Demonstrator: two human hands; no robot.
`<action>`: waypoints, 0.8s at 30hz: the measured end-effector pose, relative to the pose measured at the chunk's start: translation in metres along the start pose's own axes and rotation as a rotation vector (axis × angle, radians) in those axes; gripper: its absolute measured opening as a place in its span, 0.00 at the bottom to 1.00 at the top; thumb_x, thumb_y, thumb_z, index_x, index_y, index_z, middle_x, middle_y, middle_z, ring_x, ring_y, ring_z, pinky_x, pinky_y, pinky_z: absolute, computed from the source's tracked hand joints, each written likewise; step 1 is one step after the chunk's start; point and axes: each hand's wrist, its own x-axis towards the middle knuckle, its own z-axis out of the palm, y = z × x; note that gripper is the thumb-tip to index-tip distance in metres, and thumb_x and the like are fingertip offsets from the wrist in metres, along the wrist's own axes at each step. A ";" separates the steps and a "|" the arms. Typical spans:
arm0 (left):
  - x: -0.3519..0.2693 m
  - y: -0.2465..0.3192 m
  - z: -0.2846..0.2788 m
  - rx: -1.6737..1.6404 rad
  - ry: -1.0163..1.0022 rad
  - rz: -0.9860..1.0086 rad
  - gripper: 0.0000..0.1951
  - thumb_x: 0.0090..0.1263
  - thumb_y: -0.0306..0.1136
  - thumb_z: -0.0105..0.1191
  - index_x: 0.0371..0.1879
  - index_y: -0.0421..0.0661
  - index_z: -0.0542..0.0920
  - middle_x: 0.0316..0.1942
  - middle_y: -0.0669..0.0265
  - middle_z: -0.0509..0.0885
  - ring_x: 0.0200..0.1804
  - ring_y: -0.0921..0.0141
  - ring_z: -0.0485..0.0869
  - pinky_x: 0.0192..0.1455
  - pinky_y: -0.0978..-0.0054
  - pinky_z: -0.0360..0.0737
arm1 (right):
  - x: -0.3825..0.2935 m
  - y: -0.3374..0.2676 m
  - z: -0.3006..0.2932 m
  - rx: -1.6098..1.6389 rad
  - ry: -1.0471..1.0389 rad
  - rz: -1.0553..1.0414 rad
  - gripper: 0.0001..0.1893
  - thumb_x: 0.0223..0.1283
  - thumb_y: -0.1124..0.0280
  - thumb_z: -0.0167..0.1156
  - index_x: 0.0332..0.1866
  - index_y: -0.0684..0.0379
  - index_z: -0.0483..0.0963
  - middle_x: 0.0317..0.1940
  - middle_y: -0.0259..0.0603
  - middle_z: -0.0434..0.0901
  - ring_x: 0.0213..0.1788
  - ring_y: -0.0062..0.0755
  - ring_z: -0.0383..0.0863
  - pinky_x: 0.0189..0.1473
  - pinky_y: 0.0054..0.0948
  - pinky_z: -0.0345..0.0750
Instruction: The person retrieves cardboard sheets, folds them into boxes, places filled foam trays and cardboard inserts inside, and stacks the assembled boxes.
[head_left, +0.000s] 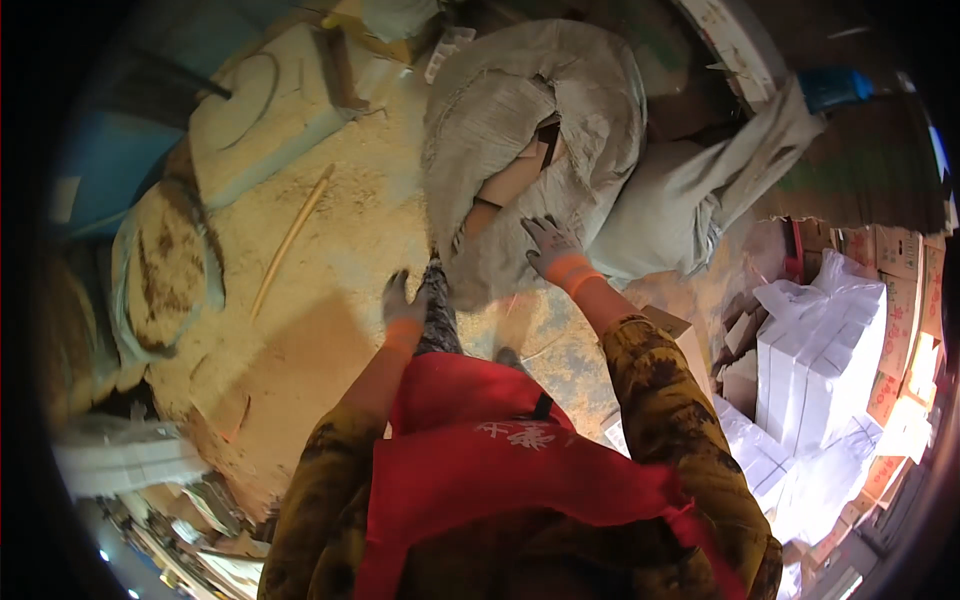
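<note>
A large grey woven sack (585, 97) lies before me, its mouth partly open. Brown cardboard pieces (514, 176) show inside the opening. My right hand (556, 244), in a grey glove with an orange cuff, rests on the sack's near edge with its fingers spread. In the same kind of glove, my left hand (405, 300) is lowered beside my dark-clad leg (438, 307), fingers apart and nothing seen in it. A red apron (480, 457) covers my front. Whether my right hand pinches the sack's fabric is hard to tell; it appears to lie flat.
A thin wooden stick (291, 240) lies on the dust-covered floor at left, near a dusty pale block (255, 120). Another grey sack (652, 210) lies at right. Plastic-wrapped white stacks (817, 360) and printed cartons (896, 300) stand farther right.
</note>
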 end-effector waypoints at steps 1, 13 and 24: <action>0.049 0.028 0.024 0.000 0.016 0.056 0.38 0.54 0.43 0.66 0.64 0.38 0.71 0.65 0.46 0.70 0.69 0.51 0.67 0.72 0.62 0.64 | 0.037 -0.002 -0.001 -0.189 -0.068 0.002 0.30 0.64 0.61 0.53 0.72 0.54 0.60 0.71 0.45 0.63 0.74 0.50 0.56 0.73 0.45 0.55; 0.367 0.126 0.150 -0.145 -0.071 0.095 0.22 0.73 0.42 0.48 0.57 0.39 0.73 0.57 0.49 0.77 0.58 0.56 0.77 0.58 0.62 0.75 | 0.027 0.171 -0.020 -0.129 -0.759 0.168 0.26 0.59 0.72 0.52 0.65 0.55 0.71 0.71 0.47 0.63 0.75 0.40 0.58 0.76 0.38 0.53; 0.545 0.343 0.028 -0.486 0.034 0.553 0.17 0.78 0.37 0.43 0.56 0.39 0.76 0.51 0.55 0.82 0.51 0.59 0.81 0.54 0.67 0.76 | 0.113 0.149 -0.078 0.439 -0.039 0.150 0.19 0.64 0.62 0.54 0.58 0.57 0.73 0.48 0.55 0.80 0.51 0.54 0.80 0.54 0.44 0.77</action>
